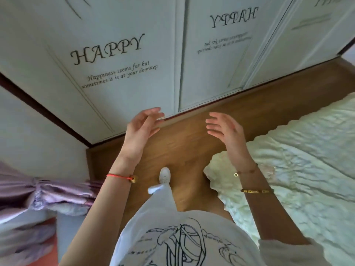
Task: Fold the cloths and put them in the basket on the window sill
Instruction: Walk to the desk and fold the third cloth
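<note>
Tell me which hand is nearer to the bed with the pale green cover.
Right. The right hand hovers open close beside the edge of the bed; the left hand is farther off, over the floor by the wardrobe doors.

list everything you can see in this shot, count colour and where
wardrobe doors: at least three, white with dark HAPPY lettering, across the top
floor: one, brown wood, centre
bedspread: one, pale cream-green, quilted, right side
curtain: one, purple, gathered and tied, lower left
wall: one, white, left, beside the doors
shoe: one, white, on the floor at centre
shirt: one, white with black line drawing, bottom centre
string bracelet: one, red, left wrist
bangle: one, gold, right forearm
left hand: one, raised, fingers relaxed, holds nothing
right hand: one, raised, fingers spread, holds nothing
</note>
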Tool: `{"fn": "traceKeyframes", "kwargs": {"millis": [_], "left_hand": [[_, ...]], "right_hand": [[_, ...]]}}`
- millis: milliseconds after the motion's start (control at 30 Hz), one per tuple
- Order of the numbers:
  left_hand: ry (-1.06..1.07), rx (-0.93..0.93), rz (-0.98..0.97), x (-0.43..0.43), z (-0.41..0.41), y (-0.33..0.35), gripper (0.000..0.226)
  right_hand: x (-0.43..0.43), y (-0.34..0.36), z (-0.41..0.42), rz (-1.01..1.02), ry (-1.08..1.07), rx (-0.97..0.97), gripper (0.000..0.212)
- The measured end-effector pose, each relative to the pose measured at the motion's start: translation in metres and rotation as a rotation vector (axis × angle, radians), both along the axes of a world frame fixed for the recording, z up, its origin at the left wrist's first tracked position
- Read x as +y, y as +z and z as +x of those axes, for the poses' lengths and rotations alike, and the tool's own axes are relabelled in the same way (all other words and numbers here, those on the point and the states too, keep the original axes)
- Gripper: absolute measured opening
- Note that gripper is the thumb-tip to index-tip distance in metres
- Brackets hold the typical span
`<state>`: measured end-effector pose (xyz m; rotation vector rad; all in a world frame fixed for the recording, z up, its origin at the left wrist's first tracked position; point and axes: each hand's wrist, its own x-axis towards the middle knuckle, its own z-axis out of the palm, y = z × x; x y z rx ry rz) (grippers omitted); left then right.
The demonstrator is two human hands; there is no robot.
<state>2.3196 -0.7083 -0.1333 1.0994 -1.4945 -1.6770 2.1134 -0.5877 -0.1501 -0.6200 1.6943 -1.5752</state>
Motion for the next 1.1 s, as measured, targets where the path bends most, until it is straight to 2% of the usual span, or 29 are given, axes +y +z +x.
{"fn": "traceKeyframes", "kwargs": {"millis": [267, 467, 733, 967, 1100], "left_hand": [[-0.203, 0.040, 0.097, -0.149, -0.180, 0.004, 0.022], [-0.466, -0.040, 0.005, -0.225, -0.329, 0.015, 0.026], [-0.713, -0.017, 0.064, -0.255, -0.524, 0.010, 0.018], [-0.821, -0.022, 0.061, -0.251, -0.716, 0.021, 0.027], [-0.888, -0.020, -0.012, -0.244, -0.827, 0.030, 0.028]], "right_hand": [[-0.098, -0.006, -0.137, 0.039, -0.241, 0.056, 0.027], [-0.141, -0.003, -0.234, 0.033, -0.478, 0.092, 0.028], [-0.153, -0.007, -0.372, 0.008, -0.780, 0.057, 0.026], [-0.144, 0.001, -0.541, -0.003, -0.921, 0.058, 0.031], [-0.143, 0.014, -0.644, 0.000, -0.941, 0.087, 0.031]]}}
